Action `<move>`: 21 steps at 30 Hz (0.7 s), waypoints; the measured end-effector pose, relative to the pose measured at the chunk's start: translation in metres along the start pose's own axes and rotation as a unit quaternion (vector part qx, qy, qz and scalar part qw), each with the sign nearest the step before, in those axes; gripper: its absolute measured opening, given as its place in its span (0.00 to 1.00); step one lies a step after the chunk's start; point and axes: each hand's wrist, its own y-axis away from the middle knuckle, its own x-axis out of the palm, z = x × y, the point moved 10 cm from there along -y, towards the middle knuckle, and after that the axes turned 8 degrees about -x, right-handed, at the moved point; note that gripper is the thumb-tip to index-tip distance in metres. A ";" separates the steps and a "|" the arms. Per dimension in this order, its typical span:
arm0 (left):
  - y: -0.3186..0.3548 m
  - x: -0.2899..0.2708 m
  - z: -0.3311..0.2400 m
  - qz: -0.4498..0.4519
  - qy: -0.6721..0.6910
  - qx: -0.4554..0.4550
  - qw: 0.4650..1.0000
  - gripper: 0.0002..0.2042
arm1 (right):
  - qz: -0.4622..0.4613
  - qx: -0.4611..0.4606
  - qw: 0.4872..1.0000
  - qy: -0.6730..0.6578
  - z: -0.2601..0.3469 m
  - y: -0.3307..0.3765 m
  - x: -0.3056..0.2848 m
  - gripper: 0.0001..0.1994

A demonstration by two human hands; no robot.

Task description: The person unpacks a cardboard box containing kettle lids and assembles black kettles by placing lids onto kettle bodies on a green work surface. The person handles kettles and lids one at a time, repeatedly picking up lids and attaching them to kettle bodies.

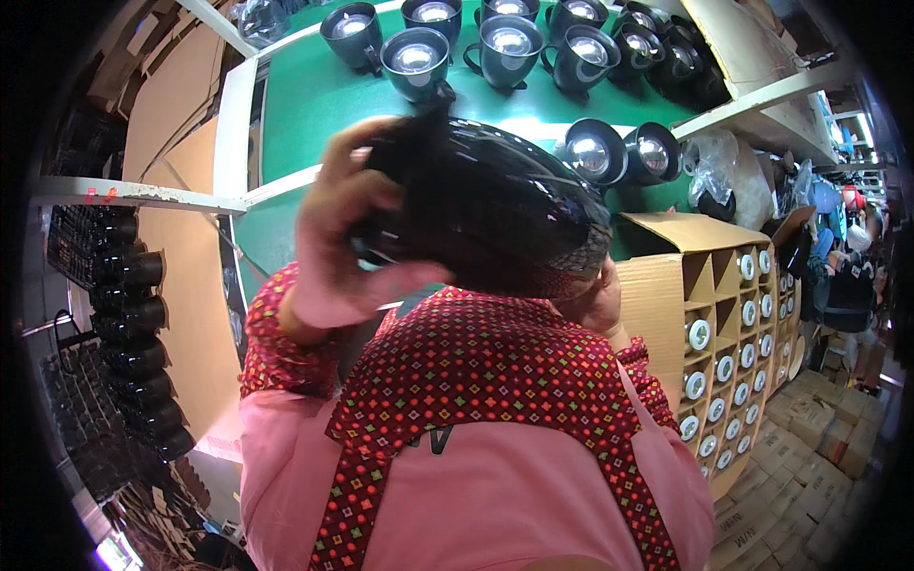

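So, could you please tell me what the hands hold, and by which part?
A glossy black vessel: the left hand grips its left end, the right hand is at its lower right.

High gloss, smooth and mirror-like, on the large rounded black object [500,209]; plastic or glass, hard to tell which. Duller, near-matt on the dark grey handled cup [511,59], with metallic-looking shine inside. Smooth and faintly shiny on the flat green counter [314,105]. Matt corrugated cardboard for the brown partitioned box [652,324]. Crinkled, see-through plastic for the clear bag [752,181]. Matt woven-looking cloth for the dark red patterned collar [476,352] and plain pink apron [495,504].
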 end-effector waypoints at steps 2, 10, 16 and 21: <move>-0.009 0.034 -0.016 0.079 -0.076 0.071 0.991 0.23 | 0.020 -0.008 1.000 -0.007 -0.002 0.003 0.014 0.29; -0.002 0.085 0.015 0.075 -0.024 -0.022 0.997 0.42 | 0.056 -0.029 0.998 -0.011 0.017 -0.006 0.030 0.30; -0.005 0.086 0.025 0.052 0.000 -0.067 0.996 0.48 | 0.066 -0.047 0.997 0.004 0.032 -0.012 0.037 0.32; -0.010 0.077 0.015 0.059 -0.053 -0.029 0.996 0.51 | 0.075 -0.060 0.995 0.024 0.042 -0.022 0.049 0.33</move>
